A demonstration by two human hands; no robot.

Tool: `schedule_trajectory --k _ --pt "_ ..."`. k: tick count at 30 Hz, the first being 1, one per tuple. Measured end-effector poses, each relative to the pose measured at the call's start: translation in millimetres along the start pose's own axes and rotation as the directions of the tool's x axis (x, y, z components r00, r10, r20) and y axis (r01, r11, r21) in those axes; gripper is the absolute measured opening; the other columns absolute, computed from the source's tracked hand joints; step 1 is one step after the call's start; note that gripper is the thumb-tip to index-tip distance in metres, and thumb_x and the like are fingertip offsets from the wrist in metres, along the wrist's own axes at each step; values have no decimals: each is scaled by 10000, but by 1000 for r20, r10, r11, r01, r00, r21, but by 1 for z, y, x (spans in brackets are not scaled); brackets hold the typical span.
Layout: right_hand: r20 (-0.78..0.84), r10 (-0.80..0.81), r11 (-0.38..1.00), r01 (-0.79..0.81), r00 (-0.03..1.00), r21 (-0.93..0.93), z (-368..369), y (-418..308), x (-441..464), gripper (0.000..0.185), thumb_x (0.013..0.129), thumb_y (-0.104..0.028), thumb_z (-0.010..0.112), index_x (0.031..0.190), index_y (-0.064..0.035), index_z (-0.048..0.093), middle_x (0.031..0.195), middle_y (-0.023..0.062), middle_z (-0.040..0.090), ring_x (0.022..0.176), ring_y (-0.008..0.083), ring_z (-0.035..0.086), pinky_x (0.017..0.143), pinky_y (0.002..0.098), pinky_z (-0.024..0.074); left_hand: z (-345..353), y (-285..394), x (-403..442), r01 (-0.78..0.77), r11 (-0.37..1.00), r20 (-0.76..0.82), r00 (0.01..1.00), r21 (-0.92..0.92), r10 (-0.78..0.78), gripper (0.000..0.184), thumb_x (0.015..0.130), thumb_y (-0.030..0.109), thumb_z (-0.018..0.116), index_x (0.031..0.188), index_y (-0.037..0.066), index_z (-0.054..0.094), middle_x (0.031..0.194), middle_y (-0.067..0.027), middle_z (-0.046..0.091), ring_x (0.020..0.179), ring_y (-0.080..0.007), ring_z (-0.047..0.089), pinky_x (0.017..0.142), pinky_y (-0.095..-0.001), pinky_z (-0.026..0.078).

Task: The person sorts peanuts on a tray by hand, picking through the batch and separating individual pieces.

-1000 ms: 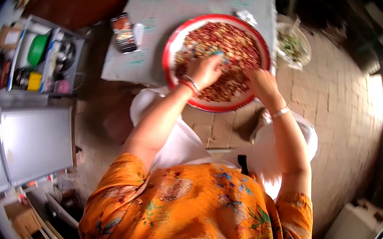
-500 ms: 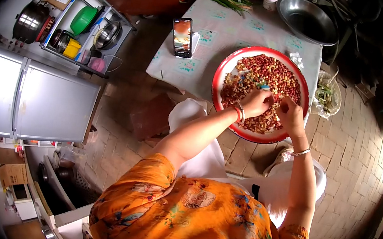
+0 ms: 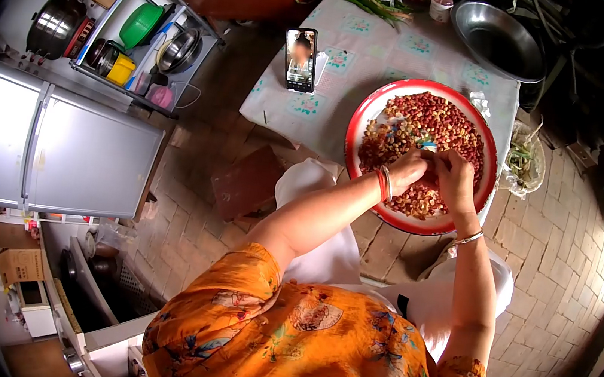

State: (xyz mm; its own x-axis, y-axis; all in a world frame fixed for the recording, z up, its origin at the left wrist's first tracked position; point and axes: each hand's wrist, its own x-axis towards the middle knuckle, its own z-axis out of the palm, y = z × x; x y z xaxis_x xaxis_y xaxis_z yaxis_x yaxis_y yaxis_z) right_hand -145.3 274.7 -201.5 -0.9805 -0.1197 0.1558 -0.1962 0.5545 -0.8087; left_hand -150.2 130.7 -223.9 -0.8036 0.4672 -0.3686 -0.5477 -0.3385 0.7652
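Note:
A round white tray with a red rim (image 3: pixel 356 131) holds many red and pale kernels (image 3: pixel 439 119), like peanuts or beans. Over its middle, my left hand (image 3: pixel 410 167) and my right hand (image 3: pixel 454 178) meet at the fingertips, both with bent, closed fingers. Whatever is pinched between them is too small to name. A small blue-green thing (image 3: pixel 426 144) shows just beyond the fingertips. The tray reaches over the near right part of the cloth-covered table (image 3: pixel 364 53).
A lit phone (image 3: pixel 300 60) stands on the table's left side. Green stalks (image 3: pixel 374 4), a cup (image 3: pixel 440 7) and a metal basin (image 3: pixel 497 39) lie along the far side. A lined basket (image 3: pixel 524 159) is right of the table; a shelf rack (image 3: pixel 152 27) stands left.
The view has swung left, so the tray now appears farther right. My hands, apart over the tray a second ago, have come together at its middle. The phone's screen picture has changed.

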Motion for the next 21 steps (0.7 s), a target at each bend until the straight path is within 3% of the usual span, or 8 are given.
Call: schedule_trajectory --k 4,9,10,11,13,17,18,21 --pt "34 76 997 -77 996 27 -4 -20 -2 104 843 -84 624 847 14 657 678 153 652 592 236 647 572 355 501 -10 0 1 4 1000 55 998 -14 -3 264 864 -1 455 1093 26 585 970 -102 654 875 -209 678 747 -348 601" --pt "28 -35 997 33 999 73 3 7 -3 198 879 -164 622 809 16 664 642 179 619 549 233 608 542 359 467 -7 1 0 -50 998 59 997 28 48 306 827 -25 448 1103 -9 578 1024 -115 638 913 -223 661 805 -371 584" --pt "77 -3 1000 2 997 13 -3 -1 -3 219 890 -179 604 829 22 667 664 189 629 553 229 604 550 362 468 -15 -5 5 -67 994 93 994 81 60 305 824 -12 436 1093 -16 581 1013 -117 643 927 -221 657 824 -367 575" --pt "120 75 992 -87 990 92 -8 -8 -5 226 901 -178 583 853 26 669 683 196 633 560 218 604 553 364 469 -17 -6 5 -68 993 90 994 100 59 298 839 13 429 1094 -17 580 1003 -120 648 923 -221 658 830 -362 568" --pt "77 -73 990 63 994 127 -6 9 -4 206 905 -161 577 847 16 667 632 150 614 556 186 600 540 342 467 -5 7 -5 -7 997 52 999 77 3 299 815 -1 409 1046 -36 594 949 -132 657 848 -217 676 762 -321 581" --pt "209 107 950 -162 972 267 -33 0 0 190 922 -126 572 805 13 630 590 64 606 493 119 578 454 282 449 -10 9 -5 40 997 20 999 72 -42 170 928 54 476 1014 8 615 927 -87 659 858 -171 670 763 -291 574" --pt "269 110 921 -199 957 334 -41 -1 1 177 933 -118 560 826 8 622 603 48 607 482 100 573 431 258 443 -16 9 -2 32 996 76 996 83 -38 163 960 86 503 1056 8 610 976 -91 665 920 -193 664 840 -323 557" --pt "299 142 900 -249 943 357 -51 7 1 154 921 -106 554 843 8 620 639 78 625 498 128 589 467 283 466 -18 10 -2 27 992 79 996 121 -37 164 956 79 505 1046 9 623 978 -78 661 913 -174 659 833 -306 554"
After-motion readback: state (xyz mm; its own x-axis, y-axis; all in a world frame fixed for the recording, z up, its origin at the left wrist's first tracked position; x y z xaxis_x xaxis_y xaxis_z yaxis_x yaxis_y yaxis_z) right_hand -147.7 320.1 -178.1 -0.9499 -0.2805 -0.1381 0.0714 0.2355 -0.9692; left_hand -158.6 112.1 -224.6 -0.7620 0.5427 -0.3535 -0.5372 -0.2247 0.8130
